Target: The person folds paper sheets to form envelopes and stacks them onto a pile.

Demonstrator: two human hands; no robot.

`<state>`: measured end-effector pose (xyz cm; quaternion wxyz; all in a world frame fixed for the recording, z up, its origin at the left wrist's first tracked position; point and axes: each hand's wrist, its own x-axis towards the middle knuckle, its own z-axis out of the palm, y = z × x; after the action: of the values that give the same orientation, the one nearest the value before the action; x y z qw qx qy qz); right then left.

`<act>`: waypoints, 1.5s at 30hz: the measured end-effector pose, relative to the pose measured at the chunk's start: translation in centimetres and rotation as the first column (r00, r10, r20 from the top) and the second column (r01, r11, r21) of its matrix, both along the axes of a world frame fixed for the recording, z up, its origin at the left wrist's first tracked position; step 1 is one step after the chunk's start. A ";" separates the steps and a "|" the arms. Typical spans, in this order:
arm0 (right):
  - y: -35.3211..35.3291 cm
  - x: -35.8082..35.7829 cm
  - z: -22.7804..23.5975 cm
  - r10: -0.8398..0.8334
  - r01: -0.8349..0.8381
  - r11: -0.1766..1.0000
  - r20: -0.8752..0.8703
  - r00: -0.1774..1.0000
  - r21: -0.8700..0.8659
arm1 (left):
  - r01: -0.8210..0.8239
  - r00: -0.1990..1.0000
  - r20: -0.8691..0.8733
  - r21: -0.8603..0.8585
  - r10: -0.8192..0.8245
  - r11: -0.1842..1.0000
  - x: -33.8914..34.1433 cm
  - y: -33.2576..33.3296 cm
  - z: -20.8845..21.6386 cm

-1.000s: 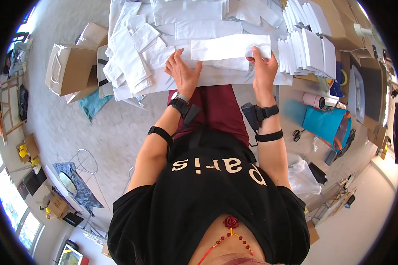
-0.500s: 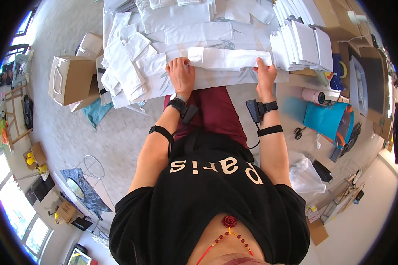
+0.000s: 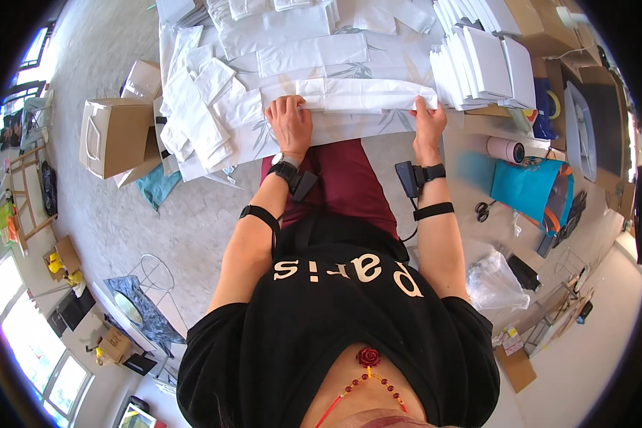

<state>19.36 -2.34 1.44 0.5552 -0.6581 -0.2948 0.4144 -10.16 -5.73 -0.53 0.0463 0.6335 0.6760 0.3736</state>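
A long, narrow, folded white strip (image 3: 367, 94) of thin, soft-looking sheet lies along the near edge of the table, crosswise in front of me. At its right end my right hand (image 3: 429, 127) pinches the corner, thumb on top. My left hand (image 3: 290, 127) is at its left end with fingers curled down and pressed together; their tips partly hide what they grip. Beyond the strip another flat white piece (image 3: 312, 55) rests on the patterned tablecloth (image 3: 364, 128). Left of my left hand, several loose white folded pieces (image 3: 207, 107) overlap in a heap.
Stacks of white folded packs (image 3: 481, 68) stand at the table's right. Cardboard boxes (image 3: 114, 139) sit on the floor to the left. On the right are a pink cylinder (image 3: 505, 150), a blue bag (image 3: 524, 192), scissors (image 3: 483, 211) and a clear plastic bag (image 3: 498, 282).
A small flap standing at the strip's left end has gone down, and the strip now lies flatter and more even. My hands have hardly moved; the view has shifted slightly.
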 end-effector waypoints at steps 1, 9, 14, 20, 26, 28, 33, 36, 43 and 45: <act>-0.1 0.1 -0.2 -0.008 0.008 1.000 0.009 1.000 -0.007 | 0.008 1.000 -0.002 0.003 -0.008 1.000 0.0 0.0 0.0; -0.3 0.5 -1.3 -0.015 0.024 0.998 0.137 0.991 -0.059 | 0.037 0.999 -0.017 0.008 -0.037 0.999 -0.1 0.0 -0.1; -0.9 0.9 -1.9 -0.007 0.052 0.997 0.654 0.756 -0.049 | 0.049 0.999 -0.019 0.018 -0.049 0.999 0.1 0.1 -0.1; -1.8 -4.7 2.0 -0.063 -0.228 0.958 0.902 0.427 0.175 | 0.044 0.999 -0.020 0.018 -0.044 0.999 0.0 0.0 -0.1; 0.0 -11.7 2.6 0.339 -0.694 0.711 0.807 0.484 0.118 | 0.042 0.999 -0.024 0.012 -0.042 0.999 0.0 0.1 -0.3; 0.6 -12.0 2.2 0.404 -0.702 0.711 0.794 0.455 0.040 | 0.030 0.999 -0.039 0.009 -0.030 1.000 0.0 0.2 -0.3; 1.0 -12.0 0.1 0.447 -0.716 0.698 0.768 0.458 0.021 | 0.011 0.997 -0.071 0.001 -0.011 1.000 0.1 0.2 -0.2; 0.9 -12.0 0.0 0.442 -0.709 0.705 0.768 0.464 0.023 | -0.003 0.999 0.042 -0.036 0.004 0.999 0.1 0.2 0.2; 0.8 -11.7 -0.4 0.441 -0.711 0.702 0.770 0.461 0.024 | -0.141 0.887 0.430 -0.097 0.169 0.985 -0.5 -0.3 1.0; 0.8 -11.9 -0.1 0.447 -0.719 0.694 0.774 0.449 0.016 | -0.156 0.787 0.552 -0.256 0.277 0.954 -1.0 -0.5 1.6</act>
<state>7.51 -1.58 1.31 0.3166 -0.5106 -0.7654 0.2307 -11.14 -6.22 1.06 0.2695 0.3990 0.7311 0.4833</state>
